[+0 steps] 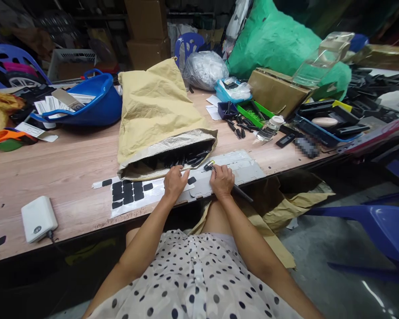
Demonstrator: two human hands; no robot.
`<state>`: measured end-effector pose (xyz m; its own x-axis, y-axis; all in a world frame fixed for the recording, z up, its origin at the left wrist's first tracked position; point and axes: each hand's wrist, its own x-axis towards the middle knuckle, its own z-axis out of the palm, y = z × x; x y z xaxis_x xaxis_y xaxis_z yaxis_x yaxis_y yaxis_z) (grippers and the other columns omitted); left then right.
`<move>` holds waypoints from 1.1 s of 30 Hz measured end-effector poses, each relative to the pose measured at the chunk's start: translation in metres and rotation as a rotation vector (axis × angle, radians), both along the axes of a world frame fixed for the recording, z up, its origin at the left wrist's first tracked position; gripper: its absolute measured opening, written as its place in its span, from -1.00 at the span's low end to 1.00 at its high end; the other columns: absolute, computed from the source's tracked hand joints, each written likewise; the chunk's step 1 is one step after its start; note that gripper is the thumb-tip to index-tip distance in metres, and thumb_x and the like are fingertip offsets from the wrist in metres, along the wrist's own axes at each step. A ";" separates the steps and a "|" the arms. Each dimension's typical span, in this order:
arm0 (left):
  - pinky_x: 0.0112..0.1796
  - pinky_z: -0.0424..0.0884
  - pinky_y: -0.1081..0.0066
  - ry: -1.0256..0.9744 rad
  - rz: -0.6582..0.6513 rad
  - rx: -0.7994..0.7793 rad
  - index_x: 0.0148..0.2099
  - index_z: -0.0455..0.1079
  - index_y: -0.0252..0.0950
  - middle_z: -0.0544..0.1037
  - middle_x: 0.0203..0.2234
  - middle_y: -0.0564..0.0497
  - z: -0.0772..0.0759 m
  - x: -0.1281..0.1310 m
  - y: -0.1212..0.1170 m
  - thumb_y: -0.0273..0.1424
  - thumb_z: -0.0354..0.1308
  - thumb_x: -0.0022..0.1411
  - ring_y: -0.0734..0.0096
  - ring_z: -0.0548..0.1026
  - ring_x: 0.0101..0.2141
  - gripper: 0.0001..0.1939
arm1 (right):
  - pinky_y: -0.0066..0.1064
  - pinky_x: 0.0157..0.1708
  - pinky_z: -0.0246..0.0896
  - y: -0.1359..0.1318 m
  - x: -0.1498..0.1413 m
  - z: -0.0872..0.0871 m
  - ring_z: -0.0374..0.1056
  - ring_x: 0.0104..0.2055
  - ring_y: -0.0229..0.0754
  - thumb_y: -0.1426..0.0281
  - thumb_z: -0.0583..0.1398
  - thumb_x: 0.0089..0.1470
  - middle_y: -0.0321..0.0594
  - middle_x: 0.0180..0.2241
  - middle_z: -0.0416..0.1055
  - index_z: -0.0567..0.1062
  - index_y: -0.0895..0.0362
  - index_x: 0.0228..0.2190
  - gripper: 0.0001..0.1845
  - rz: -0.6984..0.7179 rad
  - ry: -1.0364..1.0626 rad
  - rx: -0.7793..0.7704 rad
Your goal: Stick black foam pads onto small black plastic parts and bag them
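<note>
My right hand (222, 180) is closed around a slim black-handled tool (242, 193). Its shiny head (209, 165) sticks out past my fingers, and the handle's other end points down to the right; the middle is hidden in my grip. At the front lip of a yellow paper sack (153, 104), my left hand (175, 182) has thumb and forefinger apart, with the other fingers curled and partly hidden. Many slim black pieces (173, 158) lie inside the sack's mouth. Beside my left wrist is a white backing sheet (149, 203) bearing black rounded stickers (128, 191).
A grey board (242, 165) lies under my right hand. A white power bank (39, 219) with a cable is at the left. Behind stand a blue basin (103, 99), a green tray (249, 110) and a clear bottle (269, 128). A blue chair (382, 230) is at right.
</note>
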<state>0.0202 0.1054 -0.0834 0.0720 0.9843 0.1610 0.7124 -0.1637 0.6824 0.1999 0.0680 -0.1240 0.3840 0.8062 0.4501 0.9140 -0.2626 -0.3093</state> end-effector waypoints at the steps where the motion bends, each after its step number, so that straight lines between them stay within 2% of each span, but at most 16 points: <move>1: -0.33 0.38 0.33 0.015 0.051 0.004 -0.21 0.53 -0.23 0.54 -0.42 -0.05 -0.002 0.004 0.014 -0.20 0.23 0.22 0.18 0.53 -0.30 -0.78 | -0.28 -0.25 0.00 0.000 -0.001 0.000 0.18 -0.17 -0.03 0.45 0.11 0.19 -0.08 -0.25 0.39 0.56 0.08 -0.12 -0.71 0.004 0.007 -0.002; 5: -0.32 0.37 0.29 0.090 0.160 -0.006 -0.28 0.54 -0.23 0.59 -0.39 -0.13 -0.013 0.015 0.048 -0.22 0.29 0.14 0.06 0.56 -0.26 -0.81 | -0.28 -0.25 0.00 0.000 -0.003 0.000 0.18 -0.17 -0.03 0.45 0.11 0.19 -0.09 -0.25 0.38 0.56 0.07 -0.11 -0.72 0.006 0.026 -0.008; 8: -0.34 0.36 0.28 0.084 0.191 -0.029 -0.37 0.53 -0.21 0.59 -0.46 -0.12 -0.015 0.017 0.055 -0.24 0.29 0.12 0.04 0.56 -0.30 -0.84 | -0.29 -0.26 0.00 -0.001 -0.004 0.000 0.17 -0.18 -0.04 0.45 0.11 0.19 -0.10 -0.26 0.38 0.56 0.07 -0.11 -0.71 0.011 0.020 0.008; 10: -0.34 0.36 0.27 0.064 0.200 -0.074 -0.37 0.54 -0.20 0.60 -0.46 -0.11 -0.011 0.016 0.054 -0.26 0.28 0.11 0.03 0.57 -0.29 -0.87 | -0.28 -0.25 0.00 -0.001 -0.004 0.000 0.17 -0.18 -0.04 0.45 0.12 0.19 -0.09 -0.26 0.38 0.56 0.07 -0.11 -0.71 0.011 0.017 0.005; 13: -0.32 0.35 0.27 0.053 0.170 -0.152 -0.29 0.56 -0.19 0.62 -0.40 -0.10 -0.002 0.010 0.045 -0.29 0.26 0.12 0.02 0.56 -0.24 -0.87 | -0.28 -0.25 0.01 -0.001 -0.005 0.001 0.18 -0.17 -0.03 0.45 0.13 0.19 -0.09 -0.25 0.39 0.56 0.07 -0.11 -0.72 0.000 0.011 -0.012; 16: -0.34 0.33 0.31 0.046 0.122 -0.150 -0.23 0.56 -0.17 0.60 -0.39 -0.04 0.005 -0.003 0.025 -0.28 0.24 0.13 0.08 0.55 -0.24 -0.84 | -0.28 -0.25 0.02 -0.001 -0.005 0.002 0.19 -0.17 -0.04 0.45 0.12 0.19 -0.09 -0.25 0.39 0.56 0.07 -0.11 -0.72 -0.002 0.009 -0.014; 22: -0.39 0.24 0.39 0.039 0.017 -0.079 -0.32 0.52 -0.14 0.50 -0.53 0.10 -0.002 -0.039 -0.012 -0.35 0.29 0.06 0.28 0.47 -0.37 -0.92 | -0.27 -0.24 0.01 -0.001 -0.003 0.004 0.17 -0.15 -0.02 0.44 0.11 0.20 -0.08 -0.23 0.38 0.55 0.07 -0.10 -0.71 0.002 0.041 -0.026; 27: -0.26 0.31 0.33 0.065 -0.087 -0.013 -0.37 0.50 -0.17 0.50 -0.50 0.08 -0.009 -0.047 -0.018 -0.42 0.30 0.01 0.27 0.43 -0.34 -0.92 | -0.28 -0.24 0.00 -0.001 0.000 0.004 0.17 -0.16 -0.03 0.45 0.12 0.19 -0.09 -0.24 0.38 0.56 0.07 -0.11 -0.72 -0.011 0.018 -0.041; 33: -0.19 0.30 0.28 0.117 -0.096 -0.029 -0.22 0.57 -0.15 0.52 -0.43 0.06 -0.010 -0.044 -0.019 -0.34 0.32 0.07 0.22 0.43 -0.27 -0.83 | -0.29 -0.23 0.00 -0.001 0.001 0.001 0.18 -0.17 -0.04 0.44 0.13 0.18 -0.10 -0.25 0.38 0.56 0.08 -0.11 -0.72 -0.023 -0.014 -0.024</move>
<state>-0.0234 0.0867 -0.0932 0.1830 0.9761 0.1176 0.7693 -0.2166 0.6011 0.2004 0.0669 -0.1233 0.3963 0.8077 0.4365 0.9118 -0.2908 -0.2898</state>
